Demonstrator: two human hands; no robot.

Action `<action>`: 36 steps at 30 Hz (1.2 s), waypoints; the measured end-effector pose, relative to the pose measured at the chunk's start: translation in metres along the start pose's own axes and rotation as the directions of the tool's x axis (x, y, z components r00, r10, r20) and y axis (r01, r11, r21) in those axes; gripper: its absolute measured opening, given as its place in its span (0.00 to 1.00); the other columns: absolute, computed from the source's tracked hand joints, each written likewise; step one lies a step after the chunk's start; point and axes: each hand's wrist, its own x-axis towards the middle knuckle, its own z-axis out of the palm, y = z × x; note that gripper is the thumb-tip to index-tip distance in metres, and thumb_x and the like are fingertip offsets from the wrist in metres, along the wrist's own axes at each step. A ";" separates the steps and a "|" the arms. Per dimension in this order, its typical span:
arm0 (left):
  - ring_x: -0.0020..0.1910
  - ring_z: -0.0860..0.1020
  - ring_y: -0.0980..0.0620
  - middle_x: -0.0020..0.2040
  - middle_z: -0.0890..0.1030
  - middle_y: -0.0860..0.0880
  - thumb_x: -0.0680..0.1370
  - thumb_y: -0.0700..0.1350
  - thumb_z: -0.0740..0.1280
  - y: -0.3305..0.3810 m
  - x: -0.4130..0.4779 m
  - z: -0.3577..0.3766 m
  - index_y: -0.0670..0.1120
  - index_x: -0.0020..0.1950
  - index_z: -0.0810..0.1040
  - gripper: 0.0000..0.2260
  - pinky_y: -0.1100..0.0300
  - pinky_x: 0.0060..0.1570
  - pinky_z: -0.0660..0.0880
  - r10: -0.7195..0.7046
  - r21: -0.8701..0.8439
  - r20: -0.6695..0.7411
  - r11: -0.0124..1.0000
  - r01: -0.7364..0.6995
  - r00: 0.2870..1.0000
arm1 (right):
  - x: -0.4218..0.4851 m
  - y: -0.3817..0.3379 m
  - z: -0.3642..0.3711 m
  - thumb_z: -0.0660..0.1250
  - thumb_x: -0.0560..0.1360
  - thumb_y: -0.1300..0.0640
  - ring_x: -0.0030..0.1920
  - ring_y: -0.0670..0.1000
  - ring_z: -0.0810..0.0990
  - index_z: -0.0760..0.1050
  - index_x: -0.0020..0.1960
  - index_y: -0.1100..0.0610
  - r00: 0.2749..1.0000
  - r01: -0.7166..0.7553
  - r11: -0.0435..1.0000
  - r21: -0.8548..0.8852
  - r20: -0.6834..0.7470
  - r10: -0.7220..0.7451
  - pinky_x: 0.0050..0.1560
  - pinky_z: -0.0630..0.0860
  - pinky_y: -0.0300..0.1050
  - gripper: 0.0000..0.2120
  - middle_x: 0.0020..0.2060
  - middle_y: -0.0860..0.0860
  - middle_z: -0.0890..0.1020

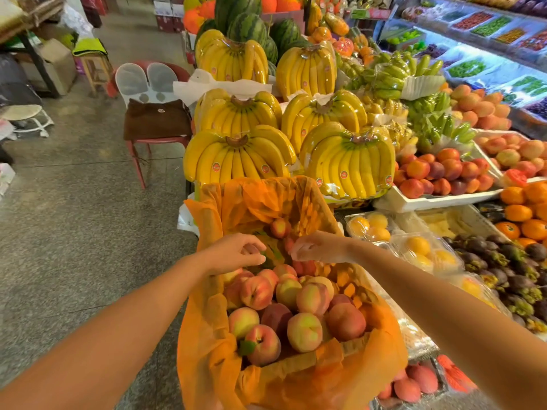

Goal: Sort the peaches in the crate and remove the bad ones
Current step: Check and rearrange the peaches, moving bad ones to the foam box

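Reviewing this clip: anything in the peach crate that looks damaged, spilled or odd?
Nothing spilled. One peach near the crate's middle looks much darker red than its pale neighbours, possibly bruised or overripe, though I cannot confirm damage. A green leaf sits among the fruit. Both hands, left and right, hover over the far end.

Bright, even indoor light; strongest glow comes from the lit shelves [485, 51] at upper right. Glare on the bananas [239, 161] left of them. Edges bend and smear; shadows soft.

Both hands, left hand [236, 253] and right hand [318, 247], hover over peaches [296, 309] in the orange-lined crate [296, 362].
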 end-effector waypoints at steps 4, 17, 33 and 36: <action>0.56 0.75 0.56 0.53 0.80 0.56 0.79 0.52 0.65 -0.012 0.005 -0.015 0.55 0.53 0.81 0.07 0.51 0.59 0.73 0.093 0.066 -0.229 0.995 -0.079 0.969 | 0.036 0.001 -0.002 0.64 0.79 0.51 0.58 0.49 0.75 0.73 0.66 0.56 0.995 -0.066 0.998 -0.024 -0.078 0.064 0.59 0.71 0.42 0.18 0.59 0.51 0.78; 0.77 0.49 0.54 0.75 0.64 0.54 0.74 0.62 0.55 -0.088 0.032 -0.038 0.57 0.61 0.77 0.21 0.50 0.73 0.37 0.271 0.387 -0.489 0.919 -0.072 0.829 | 0.143 0.035 0.032 0.63 0.79 0.49 0.64 0.59 0.73 0.63 0.71 0.64 0.913 -0.394 0.899 -0.192 -0.192 0.360 0.56 0.70 0.44 0.26 0.64 0.61 0.74; 0.77 0.48 0.56 0.73 0.65 0.56 0.75 0.56 0.56 -0.099 0.036 -0.036 0.54 0.60 0.77 0.18 0.48 0.73 0.40 0.273 0.269 -0.517 0.952 -0.149 0.811 | 0.170 0.045 0.041 0.75 0.70 0.52 0.59 0.58 0.74 0.71 0.63 0.61 0.900 -0.424 0.856 -0.295 -0.241 0.363 0.53 0.70 0.46 0.26 0.59 0.58 0.76; 0.77 0.48 0.56 0.73 0.65 0.56 0.75 0.56 0.57 -0.099 0.036 -0.035 0.54 0.60 0.77 0.18 0.47 0.73 0.40 0.268 0.258 -0.518 0.954 -0.150 0.812 | 0.171 0.042 0.044 0.76 0.70 0.53 0.61 0.57 0.74 0.70 0.66 0.60 0.914 -0.399 0.868 -0.294 -0.207 0.350 0.50 0.70 0.43 0.29 0.61 0.57 0.75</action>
